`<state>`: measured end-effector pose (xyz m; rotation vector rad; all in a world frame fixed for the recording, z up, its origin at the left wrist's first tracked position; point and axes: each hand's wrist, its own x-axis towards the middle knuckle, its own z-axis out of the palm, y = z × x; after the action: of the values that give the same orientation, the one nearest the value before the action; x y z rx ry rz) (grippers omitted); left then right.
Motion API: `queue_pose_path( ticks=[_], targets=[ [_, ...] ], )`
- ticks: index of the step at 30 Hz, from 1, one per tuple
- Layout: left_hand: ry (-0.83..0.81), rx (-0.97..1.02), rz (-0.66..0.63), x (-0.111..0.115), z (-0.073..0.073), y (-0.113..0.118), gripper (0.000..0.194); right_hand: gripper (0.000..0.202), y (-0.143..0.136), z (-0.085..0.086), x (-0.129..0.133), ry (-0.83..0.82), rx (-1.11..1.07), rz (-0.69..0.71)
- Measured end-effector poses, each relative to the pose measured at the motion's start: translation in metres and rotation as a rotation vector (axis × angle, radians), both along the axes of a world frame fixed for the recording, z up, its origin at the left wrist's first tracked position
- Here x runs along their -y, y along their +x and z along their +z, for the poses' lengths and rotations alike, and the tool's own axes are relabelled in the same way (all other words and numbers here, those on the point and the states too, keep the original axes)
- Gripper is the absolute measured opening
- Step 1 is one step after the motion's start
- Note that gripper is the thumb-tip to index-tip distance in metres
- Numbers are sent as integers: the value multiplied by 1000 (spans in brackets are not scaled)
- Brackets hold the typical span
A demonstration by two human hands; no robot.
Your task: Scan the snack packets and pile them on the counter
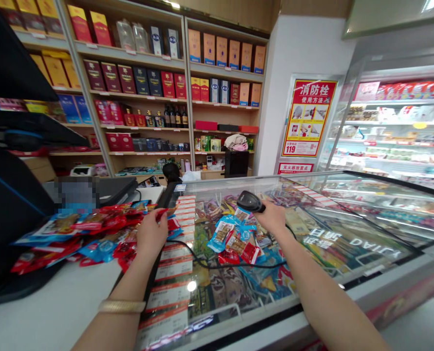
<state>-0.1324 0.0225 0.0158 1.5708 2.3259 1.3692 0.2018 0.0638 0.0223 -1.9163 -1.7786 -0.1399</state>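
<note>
My left hand is closed on a red snack packet at the right edge of a heap of red and blue packets on the white counter. In my right hand is a black barcode scanner, its head pointing left. Below the scanner, a smaller group of blue and red snack packets lies on the glass freezer lid. A black cable loops over the glass around those packets.
A glass-topped freezer stretches to the right. Black checkout equipment stands at the left. Behind are shelves of boxed bottles, a person's dark-haired head, a red fire-hydrant sign and a lit display fridge.
</note>
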Motion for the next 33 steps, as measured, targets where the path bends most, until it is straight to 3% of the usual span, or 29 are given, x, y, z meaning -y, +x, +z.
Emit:
queue_pose_path(
  ticks=[4, 6, 8, 13, 20, 33],
  targets=[
    [226, 724, -95, -7, -2, 6, 21, 25, -4, 0, 2, 89, -14, 103],
    [292, 931, -152, -7, -2, 11, 24, 21, -7, -2, 3, 139, -20, 194],
    [320, 1010, -224, -6, -2, 14, 32, 19, -10, -4, 3, 183, -28, 297],
    [259, 968, -370, -3, -4, 17, 46, 20, -19, -8, 8, 254, -39, 496],
    [201, 809, -429, -1, -5, 23, 51, 23, -25, -10, 13, 245, -9, 689],
    [170, 699, -411, 5, 0, 29, 55, 30, -28, -10, 14, 212, -4, 746]
  ],
)
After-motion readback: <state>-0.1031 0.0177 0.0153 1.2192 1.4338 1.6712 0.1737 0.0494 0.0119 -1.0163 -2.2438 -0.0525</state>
